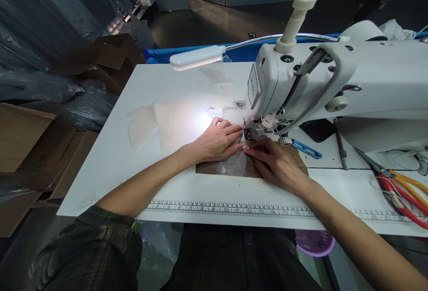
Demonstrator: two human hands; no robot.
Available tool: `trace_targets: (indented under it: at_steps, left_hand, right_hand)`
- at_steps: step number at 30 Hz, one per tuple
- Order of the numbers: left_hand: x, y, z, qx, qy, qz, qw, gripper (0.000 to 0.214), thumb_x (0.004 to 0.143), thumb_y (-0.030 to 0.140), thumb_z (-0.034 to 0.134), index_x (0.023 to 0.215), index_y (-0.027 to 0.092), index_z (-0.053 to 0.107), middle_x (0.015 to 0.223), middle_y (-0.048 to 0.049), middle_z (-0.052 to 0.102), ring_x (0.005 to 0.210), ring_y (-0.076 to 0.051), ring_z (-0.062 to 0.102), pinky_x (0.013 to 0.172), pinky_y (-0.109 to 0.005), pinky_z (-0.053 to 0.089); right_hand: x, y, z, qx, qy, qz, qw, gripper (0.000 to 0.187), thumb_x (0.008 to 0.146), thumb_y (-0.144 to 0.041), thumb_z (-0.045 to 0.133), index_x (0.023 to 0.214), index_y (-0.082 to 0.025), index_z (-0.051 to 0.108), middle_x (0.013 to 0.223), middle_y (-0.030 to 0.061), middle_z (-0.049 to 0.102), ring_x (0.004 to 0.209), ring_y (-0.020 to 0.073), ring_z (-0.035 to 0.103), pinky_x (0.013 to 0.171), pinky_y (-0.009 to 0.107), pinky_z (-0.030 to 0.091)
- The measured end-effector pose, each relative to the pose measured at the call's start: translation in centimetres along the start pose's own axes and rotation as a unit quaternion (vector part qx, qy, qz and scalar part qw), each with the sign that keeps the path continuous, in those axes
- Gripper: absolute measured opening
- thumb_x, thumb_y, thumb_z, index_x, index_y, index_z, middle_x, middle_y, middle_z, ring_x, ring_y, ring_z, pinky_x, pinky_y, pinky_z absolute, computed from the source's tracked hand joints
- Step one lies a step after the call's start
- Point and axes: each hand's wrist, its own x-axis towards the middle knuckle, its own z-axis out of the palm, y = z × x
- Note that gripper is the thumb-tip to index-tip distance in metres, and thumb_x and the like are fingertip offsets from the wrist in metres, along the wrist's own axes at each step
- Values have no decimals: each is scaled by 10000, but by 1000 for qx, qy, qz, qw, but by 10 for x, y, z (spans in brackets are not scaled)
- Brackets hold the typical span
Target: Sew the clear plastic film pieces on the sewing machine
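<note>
A piece of sheer white fabric lies on a brown sheet in front of the sewing machine's needle area. My left hand rests on the fabric, fingers stretched out and lying flat, with the fingertips just left of the presser foot. My right hand is at the fabric's right edge, its fingertips closed on it beside a small pale spot I cannot make out. The white sewing machine stands over both hands' fingertips and partly hides the stitching spot.
More sheer fabric spreads across the table's left. A lamp shines from above. Right of my right hand lie a blue-handled tool, a brown stick-like tool and scissors. A printed ruler runs along the front edge. Cardboard boxes stand left.
</note>
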Motion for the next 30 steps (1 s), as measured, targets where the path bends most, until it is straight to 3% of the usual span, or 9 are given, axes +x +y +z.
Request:
trace_targets:
  at_steps: [5, 15, 23, 30]
  left_hand:
    - [1, -5, 6, -26, 7, 0, 1000, 383, 984, 366, 441, 1261, 153, 600, 1251, -124, 646, 1100, -288, 536, 981, -472, 334]
    - [1, -7, 14, -33, 30, -6, 999, 415, 965, 389, 452, 1256, 141, 614, 1202, -134, 669, 1045, -293, 536, 933, -478, 376]
    - [1, 3, 13, 8, 28, -12, 999, 401, 979, 357, 406, 1252, 143, 606, 1300, -138, 616, 1069, -301, 538, 974, -506, 331]
    - [0, 13, 14, 22, 42, -26, 999, 401, 976, 347, 422, 1232, 98, 605, 1246, -169, 603, 1085, -330, 538, 956, -534, 362]
  right_hand:
    - [2, -2, -1, 12, 7, 4, 1000, 320, 943, -226, 501, 1215, -232, 669, 1140, 137, 597, 1029, 267, 621, 854, 452, 581]
    - [-1, -2, 0, 25, 10, 15, 1000, 336, 947, -240, 512, 1251, -252, 655, 1171, 130, 589, 1050, 261, 625, 878, 438, 583]
    - [0, -2, 0, 16, 15, 7, 1000, 370, 943, -210, 501, 1276, -289, 639, 1151, 121, 600, 1018, 262, 643, 849, 459, 599]
    - [0, -2, -3, 19, 5, 9, 1000, 362, 947, -224, 510, 1276, -296, 642, 1158, 118, 597, 1011, 260, 650, 854, 457, 599]
